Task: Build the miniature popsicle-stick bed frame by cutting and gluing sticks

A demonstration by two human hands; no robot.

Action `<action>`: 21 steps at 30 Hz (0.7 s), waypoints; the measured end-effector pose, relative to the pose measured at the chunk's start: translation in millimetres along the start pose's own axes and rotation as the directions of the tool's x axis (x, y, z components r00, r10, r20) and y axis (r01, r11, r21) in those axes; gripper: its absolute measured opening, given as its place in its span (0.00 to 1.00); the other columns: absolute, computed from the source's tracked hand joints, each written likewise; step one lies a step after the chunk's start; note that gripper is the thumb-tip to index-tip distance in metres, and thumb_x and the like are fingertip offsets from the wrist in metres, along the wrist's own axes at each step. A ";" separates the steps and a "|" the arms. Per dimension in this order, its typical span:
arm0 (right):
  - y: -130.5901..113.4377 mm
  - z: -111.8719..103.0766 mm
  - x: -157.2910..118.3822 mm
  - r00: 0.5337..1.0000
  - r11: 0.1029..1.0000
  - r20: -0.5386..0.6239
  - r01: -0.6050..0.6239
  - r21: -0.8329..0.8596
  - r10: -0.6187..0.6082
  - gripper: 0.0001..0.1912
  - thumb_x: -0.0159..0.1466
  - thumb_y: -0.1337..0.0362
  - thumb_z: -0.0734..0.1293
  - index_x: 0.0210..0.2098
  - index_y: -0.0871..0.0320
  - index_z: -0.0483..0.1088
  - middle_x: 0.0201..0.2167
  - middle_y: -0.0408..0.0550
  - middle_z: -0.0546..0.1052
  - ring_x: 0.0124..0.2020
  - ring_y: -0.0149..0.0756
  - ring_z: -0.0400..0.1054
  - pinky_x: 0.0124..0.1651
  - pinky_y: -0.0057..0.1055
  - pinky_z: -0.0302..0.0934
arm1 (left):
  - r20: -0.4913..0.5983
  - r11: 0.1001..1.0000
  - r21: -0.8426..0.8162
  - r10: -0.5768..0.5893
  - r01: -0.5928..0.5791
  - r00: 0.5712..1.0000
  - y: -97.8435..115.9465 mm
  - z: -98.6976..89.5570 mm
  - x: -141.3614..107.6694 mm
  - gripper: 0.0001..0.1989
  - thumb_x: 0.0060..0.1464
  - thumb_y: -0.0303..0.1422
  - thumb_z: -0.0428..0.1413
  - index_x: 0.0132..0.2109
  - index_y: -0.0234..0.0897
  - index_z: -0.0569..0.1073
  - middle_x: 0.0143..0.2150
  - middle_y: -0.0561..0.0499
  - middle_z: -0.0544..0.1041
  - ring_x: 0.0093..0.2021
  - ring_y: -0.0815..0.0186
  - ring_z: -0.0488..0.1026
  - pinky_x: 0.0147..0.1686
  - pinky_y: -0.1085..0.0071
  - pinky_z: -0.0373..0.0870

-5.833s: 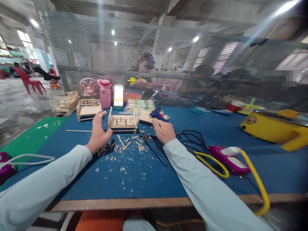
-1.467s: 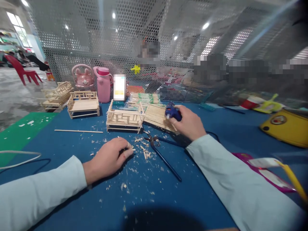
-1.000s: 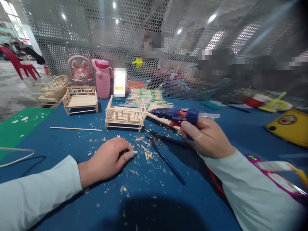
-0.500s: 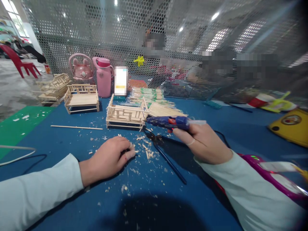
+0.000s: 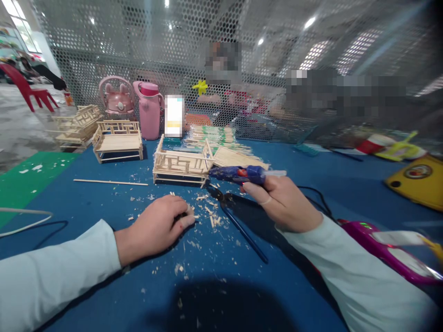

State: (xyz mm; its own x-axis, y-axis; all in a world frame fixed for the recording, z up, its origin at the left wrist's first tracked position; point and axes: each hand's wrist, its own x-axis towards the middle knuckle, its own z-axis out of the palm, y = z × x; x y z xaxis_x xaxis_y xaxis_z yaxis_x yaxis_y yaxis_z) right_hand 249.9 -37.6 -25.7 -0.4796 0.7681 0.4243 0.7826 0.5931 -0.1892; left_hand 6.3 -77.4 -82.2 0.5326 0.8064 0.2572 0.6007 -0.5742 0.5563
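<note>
A blue glue gun (image 5: 251, 175) with a clear glue stick is gripped in my right hand (image 5: 289, 200). Its nozzle points left and meets, or nearly meets, the right end of a small stick-built bench (image 5: 182, 163). My left hand (image 5: 155, 226) rests on the blue table in front of the bench, fingers curled and pinched; a small pale piece seems to show at the fingertips, too small to make out. Beside it lie scattered stick offcuts (image 5: 212, 219) and pliers (image 5: 244, 230) with dark blue handles.
Another bench (image 5: 117, 143) stands back left, with more stick pieces (image 5: 78, 124) behind. A pink bottle (image 5: 149, 113), phone (image 5: 173, 115) and stick bundles (image 5: 211, 134) line the mesh. One stick (image 5: 110, 182) lies left. A purple device (image 5: 377, 244) and yellow pouch (image 5: 417, 182) are right.
My right hand has moved slightly left with the glue gun, bringing its nozzle closer to the bench's right end. My left hand has stayed almost still.
</note>
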 end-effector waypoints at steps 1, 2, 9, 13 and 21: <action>0.2 0.4 0.0 1.000 1.000 0.002 0.002 -0.002 -0.002 0.20 0.61 0.53 0.54 0.20 0.56 0.65 0.16 0.46 0.67 0.22 0.36 0.63 0.25 0.30 0.55 | 0.000 1.000 0.000 0.001 -0.001 1.000 -0.1 0.0 0.0 0.12 0.57 0.36 0.45 0.33 0.36 0.69 0.31 0.50 0.71 0.34 0.66 0.65 0.37 0.69 0.62; 0.4 0.7 0.0 1.000 1.000 0.002 0.004 -0.008 -0.004 0.19 0.61 0.54 0.54 0.21 0.56 0.66 0.16 0.45 0.66 0.22 0.36 0.63 0.25 0.30 0.55 | 0.000 1.000 0.001 0.001 -0.001 1.000 -0.3 0.1 -0.1 0.12 0.57 0.36 0.45 0.33 0.36 0.69 0.31 0.50 0.71 0.35 0.66 0.65 0.37 0.68 0.62; 1.2 0.6 1.0 1.000 1.000 -0.012 -0.005 -0.030 0.004 0.20 0.61 0.52 0.54 0.20 0.56 0.64 0.15 0.45 0.65 0.21 0.35 0.62 0.25 0.30 0.54 | -0.001 1.000 -0.003 0.004 -0.004 1.000 -0.5 0.6 -0.2 0.12 0.57 0.36 0.45 0.33 0.35 0.69 0.31 0.50 0.72 0.34 0.66 0.65 0.37 0.68 0.62; 1.8 -2.4 0.9 1.000 1.000 -0.026 -0.018 -0.015 0.017 0.21 0.60 0.50 0.55 0.16 0.55 0.60 0.14 0.45 0.64 0.18 0.34 0.59 0.23 0.31 0.51 | -0.007 1.000 -0.018 0.002 -0.002 1.000 0.2 0.2 -0.3 0.11 0.57 0.35 0.46 0.33 0.35 0.70 0.32 0.50 0.72 0.35 0.67 0.66 0.37 0.69 0.62; 13.3 -13.3 -6.1 0.971 0.979 -0.209 -0.073 0.189 0.112 0.17 0.59 0.54 0.56 0.21 0.55 0.64 0.20 0.47 0.69 0.25 0.37 0.64 0.29 0.34 0.56 | -0.017 0.999 -0.041 -0.019 0.018 1.000 0.3 -0.3 0.3 0.11 0.56 0.36 0.47 0.33 0.36 0.71 0.31 0.50 0.73 0.34 0.67 0.67 0.36 0.69 0.62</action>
State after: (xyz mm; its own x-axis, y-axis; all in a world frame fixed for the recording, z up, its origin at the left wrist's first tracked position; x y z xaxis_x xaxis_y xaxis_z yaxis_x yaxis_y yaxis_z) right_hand 268.5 -37.6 -19.1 -0.2950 0.7623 0.5761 0.7262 0.5707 -0.3834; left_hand 6.4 -77.2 -81.7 0.5105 0.8196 0.2602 0.5853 -0.5529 0.5931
